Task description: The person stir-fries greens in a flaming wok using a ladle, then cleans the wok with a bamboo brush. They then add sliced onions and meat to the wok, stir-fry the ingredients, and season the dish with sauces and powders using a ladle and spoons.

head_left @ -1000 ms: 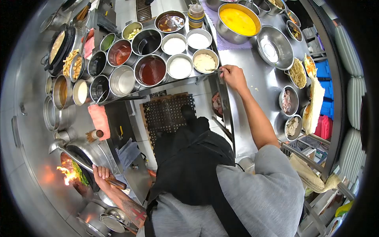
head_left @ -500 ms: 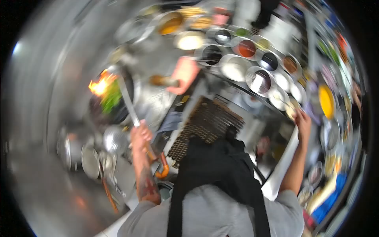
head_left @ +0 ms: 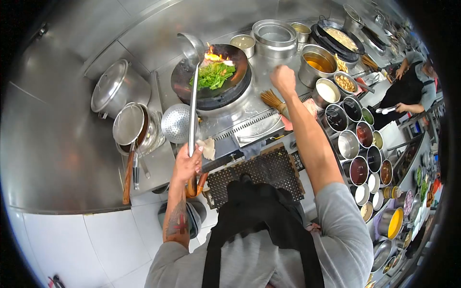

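My left hand (head_left: pixel 186 164) is closed around the long handle of a steel ladle (head_left: pixel 193 108). The ladle's bowl is raised over the left rim of a dark wok (head_left: pixel 181 81). Leafy greens (head_left: pixel 212 75) lie inside the wok, with flames (head_left: pixel 214 56) at their far edge. A pale cloth (head_left: pixel 208 149) hangs beside my left hand. Out to the right of the wok, my right hand (head_left: pixel 283 79) is held in a fist above the steel counter. Whatever those fingers may hold is hidden.
Left of the wok are a perforated skimmer (head_left: pixel 176 123), a strainer (head_left: pixel 128 125) and a lidded pot (head_left: pixel 111 89). A bamboo brush (head_left: pixel 273 100) lies below my right hand. Several seasoning containers (head_left: pixel 348 144) fill the right side. Another person (head_left: pixel 408 91) stands at far right, holding tongs.
My right hand has left the seasoning containers and come across, closed, to the counter beside the wok. The view has turned toward the wok and sharpened. My left hand still holds the ladle.
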`<state>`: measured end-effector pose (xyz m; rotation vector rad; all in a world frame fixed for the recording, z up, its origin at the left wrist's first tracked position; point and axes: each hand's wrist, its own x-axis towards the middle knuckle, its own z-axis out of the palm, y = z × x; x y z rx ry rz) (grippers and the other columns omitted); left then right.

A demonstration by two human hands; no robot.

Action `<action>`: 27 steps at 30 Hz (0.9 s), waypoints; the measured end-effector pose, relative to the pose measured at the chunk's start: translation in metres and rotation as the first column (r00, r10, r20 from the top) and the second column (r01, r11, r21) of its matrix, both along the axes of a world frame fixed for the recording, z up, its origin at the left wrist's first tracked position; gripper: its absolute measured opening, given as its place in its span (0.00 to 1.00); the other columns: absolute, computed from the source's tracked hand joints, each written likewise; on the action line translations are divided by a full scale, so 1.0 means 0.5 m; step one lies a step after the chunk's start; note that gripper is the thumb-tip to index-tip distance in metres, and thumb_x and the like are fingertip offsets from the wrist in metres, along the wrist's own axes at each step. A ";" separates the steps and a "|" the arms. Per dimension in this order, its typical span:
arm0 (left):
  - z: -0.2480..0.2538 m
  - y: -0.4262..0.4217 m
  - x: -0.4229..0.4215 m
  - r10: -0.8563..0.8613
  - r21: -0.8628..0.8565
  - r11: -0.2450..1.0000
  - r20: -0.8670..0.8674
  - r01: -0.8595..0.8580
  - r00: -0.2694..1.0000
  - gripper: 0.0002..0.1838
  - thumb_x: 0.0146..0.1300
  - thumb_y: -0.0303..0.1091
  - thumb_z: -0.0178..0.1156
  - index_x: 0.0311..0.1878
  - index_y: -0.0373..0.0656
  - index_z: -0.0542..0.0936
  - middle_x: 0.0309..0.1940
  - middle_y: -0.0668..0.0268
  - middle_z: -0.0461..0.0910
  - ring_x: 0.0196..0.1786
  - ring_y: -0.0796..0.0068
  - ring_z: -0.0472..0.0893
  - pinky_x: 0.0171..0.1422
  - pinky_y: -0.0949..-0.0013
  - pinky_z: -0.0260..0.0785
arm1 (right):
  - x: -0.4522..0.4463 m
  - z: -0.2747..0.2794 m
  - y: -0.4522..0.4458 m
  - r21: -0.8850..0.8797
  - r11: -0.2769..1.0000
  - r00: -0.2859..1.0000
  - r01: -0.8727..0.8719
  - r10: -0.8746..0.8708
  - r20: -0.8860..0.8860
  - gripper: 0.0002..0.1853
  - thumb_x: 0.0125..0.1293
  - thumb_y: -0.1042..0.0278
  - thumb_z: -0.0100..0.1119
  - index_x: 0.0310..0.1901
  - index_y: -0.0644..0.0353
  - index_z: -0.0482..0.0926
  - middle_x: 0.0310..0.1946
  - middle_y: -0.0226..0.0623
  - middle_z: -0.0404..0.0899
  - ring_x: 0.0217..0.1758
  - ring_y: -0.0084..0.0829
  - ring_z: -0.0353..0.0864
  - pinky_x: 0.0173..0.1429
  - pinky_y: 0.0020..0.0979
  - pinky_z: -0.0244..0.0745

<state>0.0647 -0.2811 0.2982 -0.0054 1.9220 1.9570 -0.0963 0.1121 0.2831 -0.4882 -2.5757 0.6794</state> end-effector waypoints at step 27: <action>-0.168 0.521 0.083 -0.180 0.443 0.892 0.152 0.095 0.972 0.03 0.67 0.30 0.56 0.41 0.45 0.72 0.21 0.73 0.71 0.21 0.81 0.72 0.25 0.75 0.67 | 0.910 -0.014 0.176 -0.429 0.899 0.994 0.085 -0.050 0.093 0.38 0.58 0.53 0.70 0.65 0.66 0.66 0.55 0.53 0.78 0.58 0.48 0.78 0.60 0.40 0.73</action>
